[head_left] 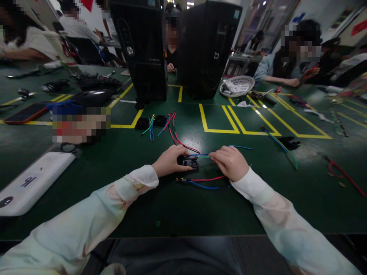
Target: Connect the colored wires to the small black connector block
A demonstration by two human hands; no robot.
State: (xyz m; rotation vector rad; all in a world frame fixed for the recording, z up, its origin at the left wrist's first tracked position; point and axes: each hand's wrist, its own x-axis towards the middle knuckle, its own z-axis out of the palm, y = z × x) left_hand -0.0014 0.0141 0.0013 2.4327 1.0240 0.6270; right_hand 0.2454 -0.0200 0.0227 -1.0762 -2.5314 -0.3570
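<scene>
Between the fingers and thumb of my left hand (172, 159) is a small black plastic part (191, 163) with an open, slotted inside. My right hand (231, 162) pinches the blue and green wires (204, 156), whose left ends reach into the black part. In front of my hands lie a red wire (205, 179) with brass terminals at its left end and a loose blue wire (205, 186). Just behind my left hand a pair of red wires (174, 133) curves over the green table (166, 206). Another blue wire (242, 147) extends beyond my right hand.
Two black computer towers (143, 49) stand at the back. Farther off are small black parts (142, 123), a white basket (237, 86) and yellow tape outlines (222, 131). A white case (37, 181) is at left, a black part (289, 142) at right. Other people sit around.
</scene>
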